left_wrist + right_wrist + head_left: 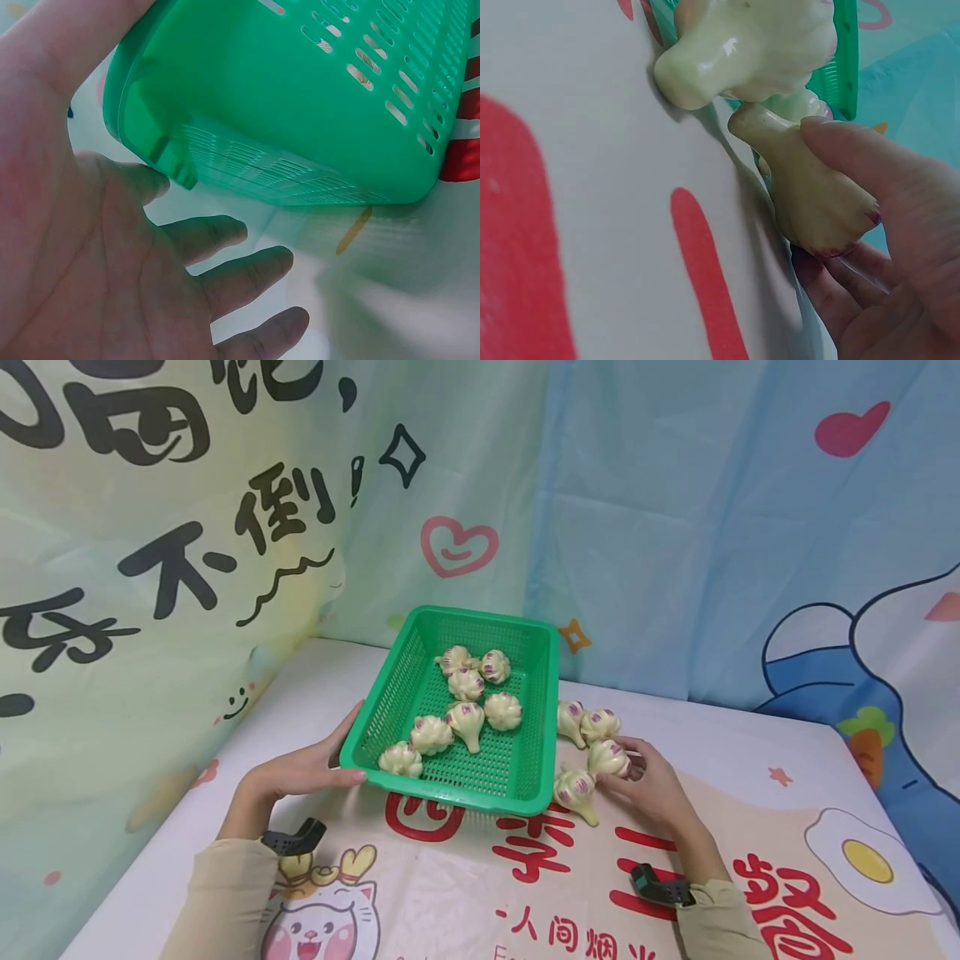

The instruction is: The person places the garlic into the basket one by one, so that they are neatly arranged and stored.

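A green plastic basket (450, 795) with slotted walls holds several garlic bulbs (466, 724) with purple streaks. My left hand (318, 766) is at its near left corner; the thumb lies at the rim, and in the left wrist view the other fingers of this hand (112, 247) spread loosely beside the outer wall. To the right of the basket my right hand (651, 782) pinches a garlic bulb (609, 759) between thumb and fingers. That bulb (810, 180) has its stem pointing away from the palm in the right wrist view, close to the tabletop.
Next to the held bulb lie three more: one garlic bulb (576, 792) nearer me, another bulb (571, 723) by the basket wall, and a third bulb (601, 724) behind. A printed cloth (450, 893) covers the table. Patterned curtains (637, 527) hang behind and at the left.
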### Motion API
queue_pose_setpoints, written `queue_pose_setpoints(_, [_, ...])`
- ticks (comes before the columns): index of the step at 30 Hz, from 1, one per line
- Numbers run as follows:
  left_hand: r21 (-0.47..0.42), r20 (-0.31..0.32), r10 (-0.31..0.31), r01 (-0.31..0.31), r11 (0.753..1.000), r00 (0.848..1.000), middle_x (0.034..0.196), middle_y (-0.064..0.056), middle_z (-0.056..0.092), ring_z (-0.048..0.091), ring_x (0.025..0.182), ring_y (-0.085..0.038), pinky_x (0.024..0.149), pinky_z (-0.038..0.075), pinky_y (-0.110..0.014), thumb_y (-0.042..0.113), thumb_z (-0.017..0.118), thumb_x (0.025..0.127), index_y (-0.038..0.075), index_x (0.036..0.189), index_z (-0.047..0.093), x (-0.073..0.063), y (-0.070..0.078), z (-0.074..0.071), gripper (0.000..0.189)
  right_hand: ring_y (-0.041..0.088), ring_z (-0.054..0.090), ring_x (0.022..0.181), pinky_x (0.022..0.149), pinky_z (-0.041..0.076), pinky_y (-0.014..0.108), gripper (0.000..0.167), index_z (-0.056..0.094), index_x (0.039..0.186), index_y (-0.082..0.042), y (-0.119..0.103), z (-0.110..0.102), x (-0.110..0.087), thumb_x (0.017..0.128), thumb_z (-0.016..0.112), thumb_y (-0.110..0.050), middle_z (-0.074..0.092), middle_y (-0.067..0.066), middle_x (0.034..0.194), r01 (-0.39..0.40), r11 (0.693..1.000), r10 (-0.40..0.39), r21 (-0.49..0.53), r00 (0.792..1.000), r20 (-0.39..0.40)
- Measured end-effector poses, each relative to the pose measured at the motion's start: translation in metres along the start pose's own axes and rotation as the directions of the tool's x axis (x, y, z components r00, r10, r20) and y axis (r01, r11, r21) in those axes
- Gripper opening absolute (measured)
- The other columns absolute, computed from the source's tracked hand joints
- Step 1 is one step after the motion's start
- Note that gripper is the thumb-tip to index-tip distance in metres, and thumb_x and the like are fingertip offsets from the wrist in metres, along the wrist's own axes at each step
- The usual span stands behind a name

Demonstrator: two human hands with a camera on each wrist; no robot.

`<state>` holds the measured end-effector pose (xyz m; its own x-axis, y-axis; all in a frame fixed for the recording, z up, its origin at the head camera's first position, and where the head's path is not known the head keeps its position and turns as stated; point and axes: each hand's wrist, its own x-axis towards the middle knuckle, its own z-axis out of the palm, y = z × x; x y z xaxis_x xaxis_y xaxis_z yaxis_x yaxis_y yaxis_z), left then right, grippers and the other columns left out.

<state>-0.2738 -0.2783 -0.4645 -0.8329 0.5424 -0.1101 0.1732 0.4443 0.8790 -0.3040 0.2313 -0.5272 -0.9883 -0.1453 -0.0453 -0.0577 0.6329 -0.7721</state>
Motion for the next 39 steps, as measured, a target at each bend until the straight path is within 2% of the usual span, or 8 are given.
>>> queue_pose_setpoints(7, [-0.001, 0.003, 0.003, -0.003, 1.000, 1.000, 0.159, 0.002, -0.016, -0.007, 0.146, -0.031, 0.111, 0.009, -0.066, 0.029, 0.064, 0.090, 0.034, 0.150, -0.016, 0.000, 0.000, 0.000, 0.100, 0.039, 0.046, 0.124, 0.099, 0.045, 0.050, 0.081, 0.036, 0.142, -0.011, -0.002, -0.005, -0.001, 0.079, 0.075, -0.043, 0.041, 0.021, 0.141, -0.023, 1.000, 0.023, 0.011, 1.000, -0.005])
queue_pose_setpoints(15, [-0.003, 0.004, 0.021, -0.021, 1.000, 1.000, 0.159, 0.001, -0.015, -0.007, 0.146, -0.032, 0.110, 0.009, -0.066, 0.028, 0.064, 0.089, 0.033, 0.150, -0.016, 0.001, 0.002, -0.001, 0.101, 0.040, 0.045, 0.125, 0.101, 0.043, 0.051, 0.081, 0.035, 0.142, -0.007, -0.005, -0.011, -0.002, 0.080, 0.074, -0.042, 0.040, 0.022, 0.141, -0.014, 0.999, 0.015, 0.036, 1.000, -0.014])
queue_pose_setpoints(25, [-0.003, 0.004, 0.021, -0.021, 1.000, 1.000, 0.159, 0.002, -0.015, -0.008, 0.146, -0.032, 0.110, 0.008, -0.067, 0.028, 0.063, 0.089, 0.035, 0.150, -0.016, 0.000, 0.001, -0.001, 0.100, 0.042, 0.039, 0.131, 0.106, 0.036, 0.053, 0.082, 0.034, 0.144, -0.008, -0.008, -0.020, -0.005, 0.081, 0.073, -0.042, 0.036, 0.022, 0.144, -0.028, 0.998, 0.030, 0.058, 0.999, -0.035])
queue_pose_setpoints(33, [-0.005, 0.006, 0.029, -0.029, 1.000, 1.000, 0.159, 0.002, -0.016, -0.008, 0.146, -0.032, 0.110, 0.008, -0.067, 0.028, 0.064, 0.089, 0.034, 0.150, -0.016, 0.000, 0.001, 0.000, 0.101, 0.039, 0.037, 0.133, 0.108, 0.033, 0.053, 0.079, 0.032, 0.144, -0.006, -0.010, -0.029, -0.007, 0.083, 0.072, -0.036, 0.036, 0.019, 0.146, 0.001, 0.994, 0.007, 0.109, 0.997, -0.071])
queue_pose_setpoints(39, [-0.013, 0.009, 0.029, -0.029, 0.999, 1.000, 0.159, 0.002, -0.016, -0.007, 0.146, -0.032, 0.110, 0.008, -0.067, 0.028, 0.064, 0.089, 0.034, 0.150, -0.016, 0.001, 0.002, -0.001, 0.101, 0.037, 0.037, 0.133, 0.107, 0.034, 0.051, 0.078, 0.031, 0.145, -0.008, -0.020, -0.030, -0.010, 0.084, 0.071, -0.036, 0.036, 0.017, 0.146, 0.007, 0.992, 0.006, 0.125, 0.995, -0.101])
